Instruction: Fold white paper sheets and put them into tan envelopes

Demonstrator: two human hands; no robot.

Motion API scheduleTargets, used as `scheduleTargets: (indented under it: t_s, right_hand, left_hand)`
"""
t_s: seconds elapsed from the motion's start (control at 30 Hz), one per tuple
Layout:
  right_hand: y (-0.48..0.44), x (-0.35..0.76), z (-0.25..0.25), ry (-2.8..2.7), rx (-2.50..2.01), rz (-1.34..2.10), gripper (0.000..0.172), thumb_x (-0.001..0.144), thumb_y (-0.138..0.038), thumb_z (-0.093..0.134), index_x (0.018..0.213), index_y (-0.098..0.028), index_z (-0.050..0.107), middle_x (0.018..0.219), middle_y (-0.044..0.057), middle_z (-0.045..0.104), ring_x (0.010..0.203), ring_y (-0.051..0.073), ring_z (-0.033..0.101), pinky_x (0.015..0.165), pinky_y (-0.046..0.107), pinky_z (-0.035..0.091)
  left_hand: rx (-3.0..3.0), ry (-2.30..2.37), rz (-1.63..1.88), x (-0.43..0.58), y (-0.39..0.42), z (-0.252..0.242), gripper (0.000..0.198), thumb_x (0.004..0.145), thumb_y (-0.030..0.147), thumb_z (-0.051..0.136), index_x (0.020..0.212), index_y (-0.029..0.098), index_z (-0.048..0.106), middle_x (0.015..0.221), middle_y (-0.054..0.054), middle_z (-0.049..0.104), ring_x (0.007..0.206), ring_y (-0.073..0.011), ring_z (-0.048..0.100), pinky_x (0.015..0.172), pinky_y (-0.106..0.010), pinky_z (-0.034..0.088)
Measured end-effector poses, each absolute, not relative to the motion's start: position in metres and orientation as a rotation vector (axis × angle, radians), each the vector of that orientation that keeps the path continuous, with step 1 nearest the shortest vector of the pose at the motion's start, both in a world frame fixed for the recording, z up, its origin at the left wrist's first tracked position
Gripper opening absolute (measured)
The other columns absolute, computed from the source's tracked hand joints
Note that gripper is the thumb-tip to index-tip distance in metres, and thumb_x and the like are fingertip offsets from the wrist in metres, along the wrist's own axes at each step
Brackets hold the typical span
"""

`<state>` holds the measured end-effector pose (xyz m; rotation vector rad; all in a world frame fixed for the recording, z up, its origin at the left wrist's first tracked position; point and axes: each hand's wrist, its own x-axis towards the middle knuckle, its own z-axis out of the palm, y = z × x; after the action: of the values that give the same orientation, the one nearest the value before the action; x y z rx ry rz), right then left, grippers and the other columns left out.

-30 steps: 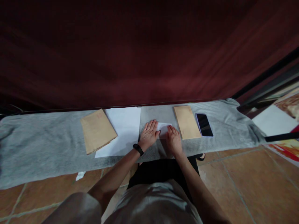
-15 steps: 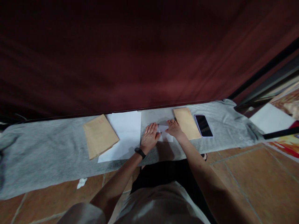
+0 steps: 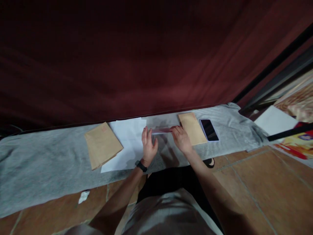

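Note:
A folded white paper (image 3: pixel 161 130) is lifted off the grey cloth (image 3: pixel 49 163), seen nearly edge-on between my hands. My left hand (image 3: pixel 148 146), with a black wristband, holds its left end with fingers upright. My right hand (image 3: pixel 180 138) grips its right end. A shadow falls on the cloth beneath the paper. A brown envelope (image 3: pixel 192 128) lies just right of my right hand.
A stack of brown envelopes (image 3: pixel 102 144) rests on white sheets (image 3: pixel 129 137) to the left. A black phone (image 3: pixel 209 130) lies right of the single envelope. Dark red curtain behind. Tiled floor (image 3: pixel 256 186) in front, with a paper scrap (image 3: pixel 83 196). White sheet (image 3: pixel 274 120) at far right.
Both hands were pressing the folded paper flat on the cloth; now they have raised it off the cloth and hold it by its two ends.

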<state>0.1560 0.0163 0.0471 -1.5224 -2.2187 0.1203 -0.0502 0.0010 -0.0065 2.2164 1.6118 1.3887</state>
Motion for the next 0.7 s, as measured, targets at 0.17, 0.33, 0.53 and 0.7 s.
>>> scheduleTargets:
  t_s: [0.17,0.33,0.53,0.7]
  right_hand:
    - [-0.027,0.164,0.013,-2.271,-1.41,0.115,0.027,0.096,-0.009,0.045,0.112,-0.019,0.063,0.115,0.008,0.068,0.11,0.022,0.06,0.111,0.043,0.042]
    - [-0.056,0.17,-0.017,-2.267,-1.434,0.258,0.027,0.095,-0.014,0.046,0.115,-0.02,0.062,0.119,0.008,0.068,0.116,0.021,0.061,0.115,0.046,0.04]
    - [-0.069,0.166,-0.016,-2.16,-1.389,0.368,0.032,0.095,-0.019,0.046,0.123,-0.02,0.061,0.129,0.009,0.066,0.125,0.02,0.058,0.117,0.046,0.038]
    - [-0.071,0.161,-0.019,-2.069,-1.452,0.363,0.036,0.102,-0.027,0.037,0.127,-0.019,0.062,0.131,0.011,0.065,0.127,0.021,0.057,0.116,0.044,0.039]
  left_hand:
    - [2.537,1.467,1.008,-0.05,-0.024,-0.006,0.053,0.089,0.009,0.047,0.14,0.023,0.053,0.153,-0.009,0.047,0.147,-0.0267,0.035,0.124,-0.057,0.021]
    - [2.601,1.335,0.549,-0.043,-0.049,-0.013,0.049,0.086,0.01,0.047,0.131,0.021,0.062,0.142,-0.006,0.06,0.135,-0.0203,0.051,0.121,-0.042,0.034]
    - [2.59,1.476,0.426,-0.026,-0.045,-0.009,0.051,0.095,0.021,0.04,0.144,0.014,0.05,0.155,-0.01,0.045,0.146,-0.0225,0.038,0.123,-0.044,0.03]
    - [2.619,1.561,0.377,-0.006,-0.035,-0.021,0.052,0.101,0.025,0.032,0.151,0.015,0.04,0.16,-0.009,0.036,0.152,-0.0243,0.025,0.124,-0.05,0.023]
